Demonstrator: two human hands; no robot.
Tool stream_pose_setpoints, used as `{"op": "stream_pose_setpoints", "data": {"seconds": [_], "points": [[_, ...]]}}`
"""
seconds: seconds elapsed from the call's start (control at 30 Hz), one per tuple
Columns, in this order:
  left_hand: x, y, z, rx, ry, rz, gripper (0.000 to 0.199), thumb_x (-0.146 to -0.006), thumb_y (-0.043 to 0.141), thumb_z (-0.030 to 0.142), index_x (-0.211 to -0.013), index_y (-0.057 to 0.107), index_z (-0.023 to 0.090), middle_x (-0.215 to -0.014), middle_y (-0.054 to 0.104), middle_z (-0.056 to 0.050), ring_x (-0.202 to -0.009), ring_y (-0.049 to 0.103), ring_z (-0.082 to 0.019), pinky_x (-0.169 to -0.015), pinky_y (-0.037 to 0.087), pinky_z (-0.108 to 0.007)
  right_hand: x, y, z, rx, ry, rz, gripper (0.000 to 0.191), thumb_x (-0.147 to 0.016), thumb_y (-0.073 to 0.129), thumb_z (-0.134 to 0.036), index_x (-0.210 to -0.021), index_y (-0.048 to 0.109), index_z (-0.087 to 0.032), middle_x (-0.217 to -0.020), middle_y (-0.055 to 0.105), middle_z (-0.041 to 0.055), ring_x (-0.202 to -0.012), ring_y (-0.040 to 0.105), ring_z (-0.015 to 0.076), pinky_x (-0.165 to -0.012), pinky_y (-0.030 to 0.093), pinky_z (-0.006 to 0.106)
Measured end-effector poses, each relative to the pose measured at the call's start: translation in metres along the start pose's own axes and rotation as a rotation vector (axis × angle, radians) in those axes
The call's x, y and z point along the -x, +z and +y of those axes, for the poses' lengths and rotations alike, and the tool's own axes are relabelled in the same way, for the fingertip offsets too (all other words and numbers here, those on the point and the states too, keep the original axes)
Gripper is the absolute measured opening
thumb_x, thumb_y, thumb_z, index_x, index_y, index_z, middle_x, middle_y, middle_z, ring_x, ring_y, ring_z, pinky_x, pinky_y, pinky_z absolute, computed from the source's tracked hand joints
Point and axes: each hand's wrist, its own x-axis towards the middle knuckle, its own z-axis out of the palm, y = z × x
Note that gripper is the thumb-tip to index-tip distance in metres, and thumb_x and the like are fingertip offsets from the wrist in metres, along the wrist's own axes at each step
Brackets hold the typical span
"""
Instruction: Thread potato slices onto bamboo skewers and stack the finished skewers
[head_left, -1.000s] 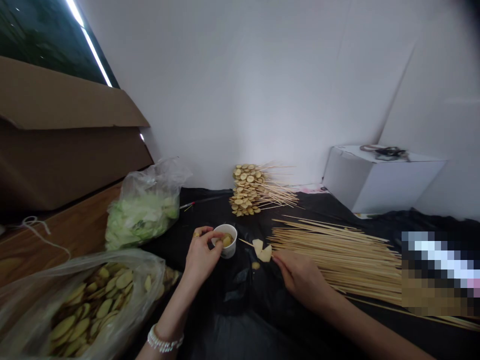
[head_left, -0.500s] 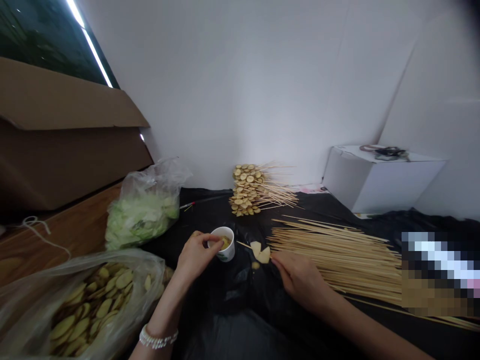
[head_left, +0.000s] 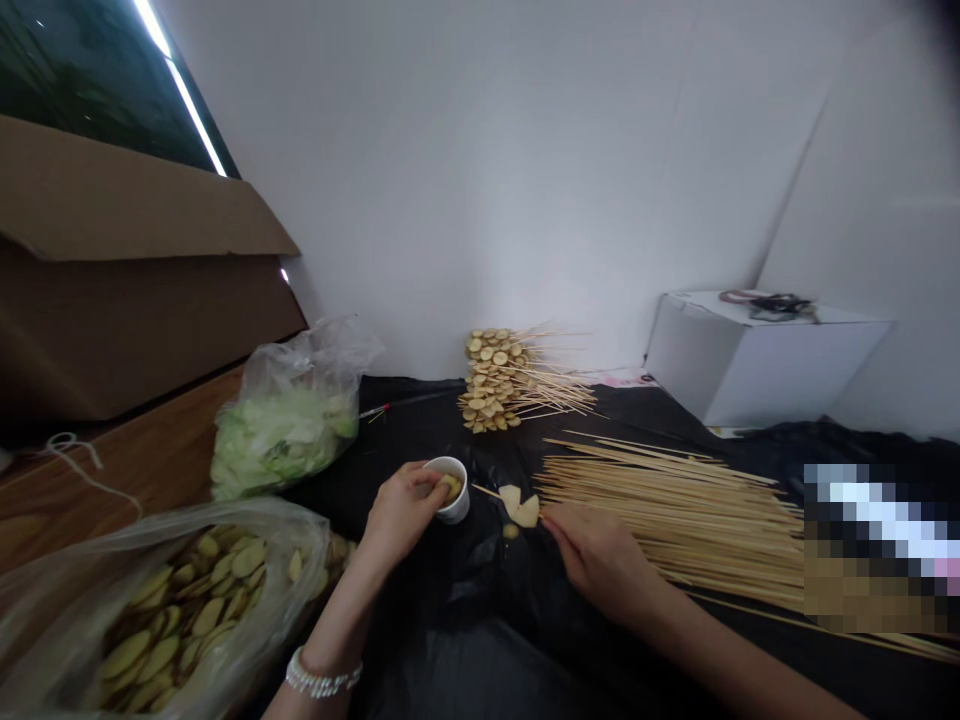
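My left hand (head_left: 405, 510) reaches over the left rim of a white paper cup (head_left: 453, 508); its fingers are pinched on a yellowish slice (head_left: 451, 486) at the cup's mouth. My right hand (head_left: 596, 550) is closed round a thin wooden skewer (head_left: 487, 491) that points left toward the cup. Two pale slices (head_left: 519, 507) are threaded on that skewer, just left of my right fingertips. Below them a small yellowish piece (head_left: 511, 531) lies on the black cover (head_left: 465, 620).
Bare skewers (head_left: 675, 510) lie right of my hands. Behind stands a pile of loaded skewers (head_left: 495, 380). At left are a bag of sliced pieces (head_left: 187, 610), a bag of green leaves (head_left: 285, 430) and a cardboard box (head_left: 135, 320). A white box (head_left: 795, 370) stands back right.
My left hand has shifted slightly right, its fingers now closed on a slice at the cup. The cup is turned or tilted a little. My right hand has hardly moved.
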Motion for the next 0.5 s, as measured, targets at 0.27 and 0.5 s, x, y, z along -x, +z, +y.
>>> {"op": "stream_pose_setpoints", "data": {"seconds": [0.27, 0.5], "points": [[0.005, -0.002, 0.018, 0.428, 0.094, 0.372, 0.023, -0.078, 0.061, 0.039, -0.083, 0.066, 0.017, -0.12, 0.061, -0.011, -0.103, 0.06, -0.024, -0.085, 0.048, -0.033, -0.001, -0.003, -0.001, -0.03, 0.02, -0.005, 0.026, -0.093, 0.036, -0.015, -0.088, 0.062, -0.018, -0.08, 0.066, 0.006, -0.077, 0.061, 0.0175, -0.071, 0.043, 0.027], [0.021, 0.011, 0.047, 1.055, -0.081, 0.029, 0.023, -0.076, 0.07, 0.035, -0.085, 0.061, 0.016, -0.086, 0.071, -0.005, -0.074, 0.067, -0.016, -0.069, 0.053, -0.026, -0.004, -0.008, 0.0, -0.092, 0.044, 0.058, 0.026, -0.094, 0.038, -0.018, -0.082, 0.061, -0.018, -0.076, 0.065, 0.005, -0.073, 0.059, 0.0175, -0.068, 0.043, 0.028]]}}
